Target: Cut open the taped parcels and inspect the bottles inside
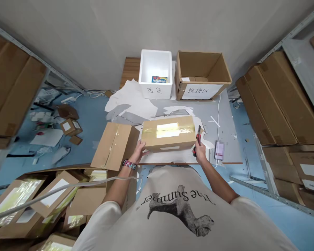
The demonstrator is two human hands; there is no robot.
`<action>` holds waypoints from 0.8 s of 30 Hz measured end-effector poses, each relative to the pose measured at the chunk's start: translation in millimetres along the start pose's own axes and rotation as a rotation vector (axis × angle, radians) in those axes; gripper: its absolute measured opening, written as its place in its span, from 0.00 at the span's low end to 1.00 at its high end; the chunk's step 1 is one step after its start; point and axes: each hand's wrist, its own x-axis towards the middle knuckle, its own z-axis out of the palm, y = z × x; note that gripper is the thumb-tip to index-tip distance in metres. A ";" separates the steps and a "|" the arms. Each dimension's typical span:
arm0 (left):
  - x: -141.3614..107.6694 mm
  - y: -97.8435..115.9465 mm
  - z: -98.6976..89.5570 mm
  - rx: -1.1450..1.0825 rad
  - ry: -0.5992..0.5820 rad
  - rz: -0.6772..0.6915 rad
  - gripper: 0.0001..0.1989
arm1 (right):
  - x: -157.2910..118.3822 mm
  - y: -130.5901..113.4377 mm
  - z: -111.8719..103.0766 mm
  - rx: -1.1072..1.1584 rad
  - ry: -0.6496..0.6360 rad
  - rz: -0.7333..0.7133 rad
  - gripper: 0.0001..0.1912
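Observation:
A long taped cardboard box (pixel 170 142) lies on the table in front of me, with shiny yellowish tape along its top. My left hand (pixel 138 152) grips its left end, fingers against the lower corner. At the right end, my right hand (pixel 200 150) is closed round a red and black utility knife (pixel 198 139), close against the box. Whether the blade is out cannot be made out. Left of the box stands another taped cardboard box (pixel 107 144), tilted beside the table.
At the table's back stand a white foam box (pixel 155 91) holding a colourful packet and an open carton (pixel 202 91). Torn paper (pixel 133 99) covers the left side. A phone (pixel 219 150) lies right. Piled boxes (pixel 86 201) fill the lower left; shelves flank both sides.

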 end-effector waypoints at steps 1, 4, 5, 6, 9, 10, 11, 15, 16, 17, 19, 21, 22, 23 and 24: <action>-1.0 -4.6 -5.3 -0.049 -0.006 0.019 0.39 | -9.2 -6.9 3.5 -0.015 -0.019 -0.046 0.33; -7.4 -16.3 -17.8 -0.095 0.005 0.044 0.44 | -34.0 -21.1 12.6 -0.016 -0.101 -0.147 0.37; -9.3 -19.2 -20.5 -0.079 0.015 0.046 0.44 | -38.7 -22.7 14.7 -0.014 -0.124 -0.164 0.38; -10.4 -21.5 -22.2 -0.053 0.026 0.049 0.44 | -40.9 -22.5 15.9 -0.013 -0.137 -0.170 0.38; -7.2 -22.0 -17.8 0.043 0.113 0.057 0.43 | -33.6 -14.2 11.9 -0.044 -0.129 -0.123 0.36; -4.2 -19.9 -12.9 0.075 0.146 0.065 0.43 | -28.1 -10.3 7.8 -0.067 -0.116 -0.089 0.36; -0.8 -16.8 -6.9 0.108 0.171 0.079 0.42 | -21.9 -6.9 2.5 -0.092 -0.107 -0.053 0.36; 9.8 0.2 19.0 0.257 0.162 0.194 0.39 | 2.9 -13.8 -21.9 -0.184 -0.118 -0.047 0.37; 10.3 3.9 24.4 0.286 0.160 0.222 0.39 | 7.7 -23.1 -25.5 -0.205 -0.091 -0.105 0.37; 10.1 6.8 29.3 0.304 0.166 0.250 0.40 | 11.2 -35.7 -26.7 -0.233 -0.052 -0.186 0.37; 8.3 10.5 38.2 0.302 0.200 0.318 0.43 | 12.1 -68.5 -19.6 -0.328 0.020 -0.397 0.34; 6.7 11.8 46.3 0.278 0.244 0.400 0.47 | 3.5 -106.2 0.8 -0.561 -0.099 -0.627 0.29; 6.7 11.8 49.9 0.268 0.262 0.436 0.47 | -4.2 -124.4 15.1 -0.728 -0.244 -0.741 0.27; 7.1 11.3 53.2 0.262 0.274 0.464 0.47 | -13.3 -140.9 31.3 -0.897 -0.403 -0.839 0.25; 8.1 10.4 56.0 0.259 0.280 0.484 0.46 | -23.2 -155.2 48.3 -1.053 -0.550 -0.914 0.24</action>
